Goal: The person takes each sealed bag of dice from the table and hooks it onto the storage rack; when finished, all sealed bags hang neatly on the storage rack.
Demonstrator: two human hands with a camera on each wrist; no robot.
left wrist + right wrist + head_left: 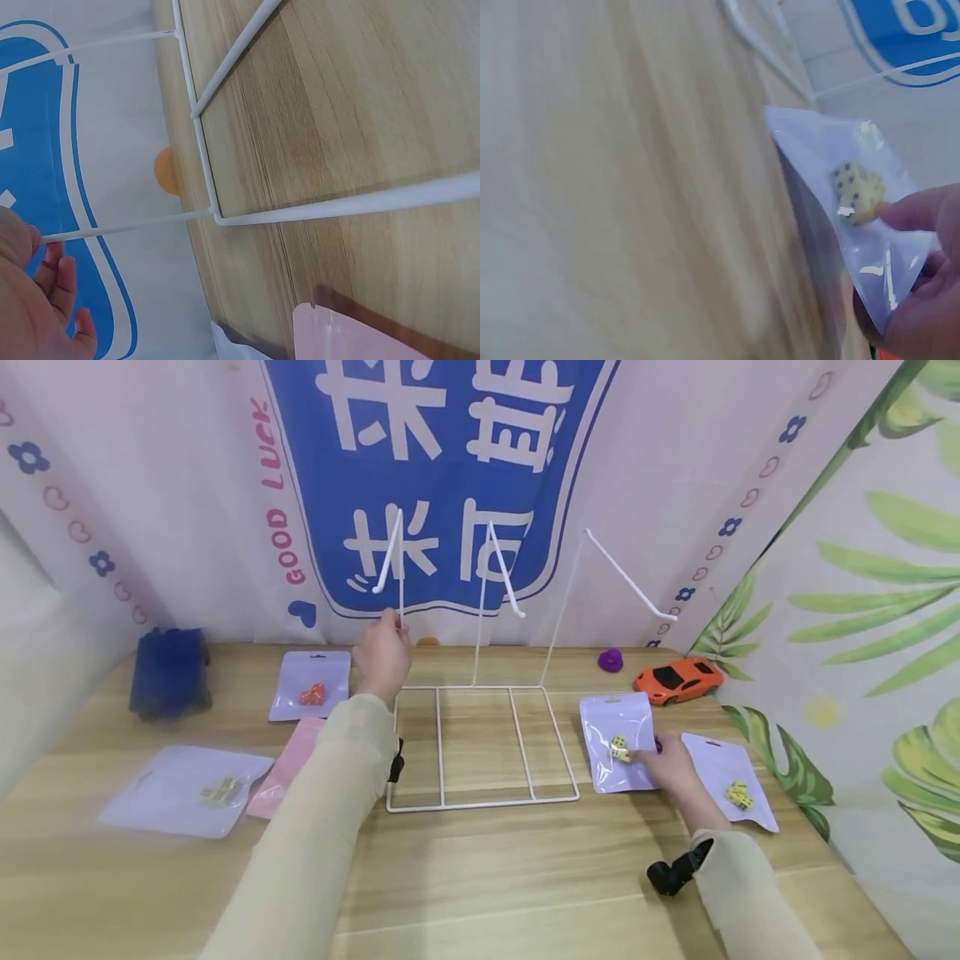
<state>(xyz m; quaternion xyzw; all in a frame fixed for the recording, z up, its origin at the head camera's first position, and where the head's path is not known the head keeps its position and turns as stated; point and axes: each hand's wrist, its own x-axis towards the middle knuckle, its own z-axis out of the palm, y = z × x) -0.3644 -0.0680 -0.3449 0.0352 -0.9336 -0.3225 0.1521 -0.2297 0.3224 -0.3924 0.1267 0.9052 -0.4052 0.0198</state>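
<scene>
A white wire display rack with three long hooks stands in the middle of the table. My left hand pinches its left upright between thumb and fingers, below the left hook. To the right of the rack, my right hand grips a small pale-lilac pouch by its right edge. Yellow dice with dark dots show through its front. In the right wrist view the thumb lies over the pouch next to the dice, and the pouch is tilted.
Another pouch with yellow dice lies at the right, below an orange toy car and a small purple item. On the left are a pouch with red dice, a pink pouch, a larger pale pouch and a dark blue object.
</scene>
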